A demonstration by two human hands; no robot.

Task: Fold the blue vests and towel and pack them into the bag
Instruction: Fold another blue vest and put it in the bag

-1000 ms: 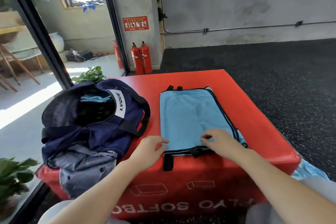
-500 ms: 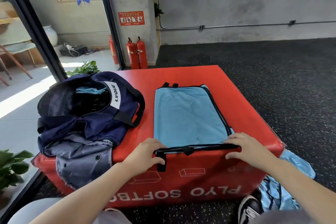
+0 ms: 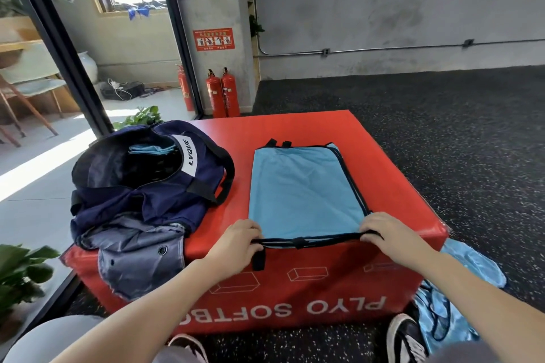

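Observation:
A light blue vest with black trim lies folded flat on the red soft box. My left hand pinches its near left corner at the box's front edge. My right hand pinches the near right corner. A black strap hangs down from the left corner. The navy bag stands open to the left on the box, with light blue cloth inside it. More blue vests lie on the floor at the right of the box.
Grey cloth hangs from under the bag over the box's front left corner. My shoes are on the black speckled floor. Potted plants stand at the left by a glass wall. Fire extinguishers stand behind.
Both hands slid from the vest's top surface to its near corners and took hold of the black-trimmed edge. The view dipped slightly toward the box.

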